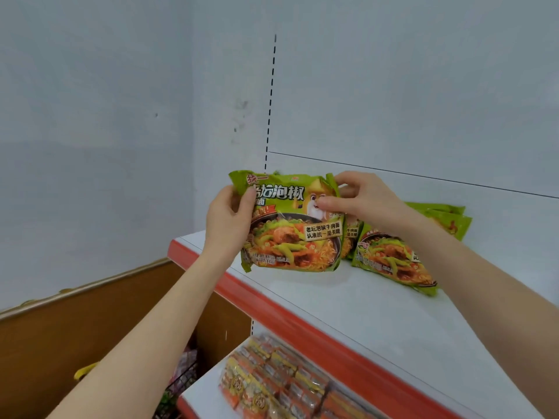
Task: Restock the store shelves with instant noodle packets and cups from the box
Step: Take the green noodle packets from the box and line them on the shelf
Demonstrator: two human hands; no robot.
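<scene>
White shelf (378, 309) holds green packets (390, 261) at three o'clock; left hand (230, 225) and right hand (363, 198) pinch another packet (290, 234); much shelf space remains unfilled.

Both hands hold a green noodle packet over the top shelf

The left hand (231, 220) grips the green noodle packet's (292, 229) left edge; the right hand (364, 199) pinches its upper right corner. It stands upright above the white shelf (378, 303). More green packets (393, 258) lie just beside it. Orange-yellow packets (281, 379) fill the lower shelf.
</scene>
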